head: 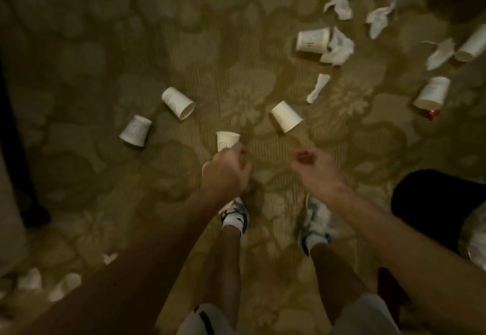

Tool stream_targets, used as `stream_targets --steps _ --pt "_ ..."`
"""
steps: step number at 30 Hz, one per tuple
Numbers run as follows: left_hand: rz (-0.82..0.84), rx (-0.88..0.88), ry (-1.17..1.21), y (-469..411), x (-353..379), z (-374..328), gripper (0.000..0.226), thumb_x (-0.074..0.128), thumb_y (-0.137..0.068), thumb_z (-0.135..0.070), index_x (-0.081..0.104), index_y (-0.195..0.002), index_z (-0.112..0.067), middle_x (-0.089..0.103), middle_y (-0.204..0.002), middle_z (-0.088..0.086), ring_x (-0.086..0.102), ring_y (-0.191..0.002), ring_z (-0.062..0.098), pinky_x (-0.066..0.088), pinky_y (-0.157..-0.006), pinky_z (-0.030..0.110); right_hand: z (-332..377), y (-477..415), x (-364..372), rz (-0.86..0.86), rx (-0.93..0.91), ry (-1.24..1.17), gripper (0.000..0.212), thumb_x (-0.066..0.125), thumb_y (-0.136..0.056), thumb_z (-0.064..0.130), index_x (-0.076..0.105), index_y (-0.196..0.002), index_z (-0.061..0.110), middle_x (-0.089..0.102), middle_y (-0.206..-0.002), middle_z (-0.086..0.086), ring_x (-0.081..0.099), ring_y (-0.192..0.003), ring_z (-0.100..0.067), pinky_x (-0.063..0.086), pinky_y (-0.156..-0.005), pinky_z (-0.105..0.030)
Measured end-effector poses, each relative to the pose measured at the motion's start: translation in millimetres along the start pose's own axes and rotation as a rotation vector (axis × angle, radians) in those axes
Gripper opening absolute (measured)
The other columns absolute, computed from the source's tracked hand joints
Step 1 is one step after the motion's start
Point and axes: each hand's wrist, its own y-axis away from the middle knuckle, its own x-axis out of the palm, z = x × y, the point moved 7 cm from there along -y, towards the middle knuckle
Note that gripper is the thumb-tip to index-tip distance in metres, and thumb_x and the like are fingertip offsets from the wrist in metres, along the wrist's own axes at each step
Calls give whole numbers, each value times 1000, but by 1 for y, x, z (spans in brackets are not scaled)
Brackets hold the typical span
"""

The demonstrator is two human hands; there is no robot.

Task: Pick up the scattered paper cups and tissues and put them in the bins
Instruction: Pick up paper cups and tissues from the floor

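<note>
Held paper cup (227, 140): gripped by the left hand (226, 170), fingers curled round its side, one end projecting beyond the knuckles. Right hand (313, 163): fingers loosely curled, holding nothing, level with the left and apart from it. Plain cup (286, 116) lies on its side on the carpet (236, 32) just ahead, between the hands. Side cup (178, 103) and outer cup (135, 130) lie ahead-left of the left hand. Tissue strip (318, 87) lies ahead of the right hand. Dark rounded object (434, 203) sits right of the right hand, possibly a bin; blur prevents confirmation.
</note>
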Motion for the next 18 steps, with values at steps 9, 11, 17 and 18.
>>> stream_targets --steps 9,11,17,18 --pt "-128 -324 261 -114 75 129 69 65 -92 -32 30 -147 -10 46 -141 17 50 -125 35 47 -101 49 -25 -171 21 17 -68 361 66 67 -92 28 34 -148 14 46 -145 -12 48 -128 -28 40 -107 -38" --pt "-188 -346 275 -130 89 144 74 66 -91 -33 27 -148 -7 42 -146 17 44 -132 34 40 -108 45 -28 -199 17 -32 -88 385 63 66 -92 27 37 -145 11 48 -143 -10 48 -128 -27 40 -104 -35" --pt "-113 -483 370 -157 128 170 88 78 -80 -41 32 -148 -10 46 -145 12 47 -130 31 43 -105 49 -43 -247 22 -65 -129 427 73 66 -91 40 30 -148 13 45 -143 -9 47 -119 -19 41 -92 -31" --pt "-80 -487 362 -159 131 170 89 81 -76 -44 36 -145 -9 50 -140 11 51 -125 30 47 -100 47 -46 -252 24 -55 -128 428 73 66 -90 41 29 -147 13 45 -142 -10 47 -116 -17 42 -90 -32"
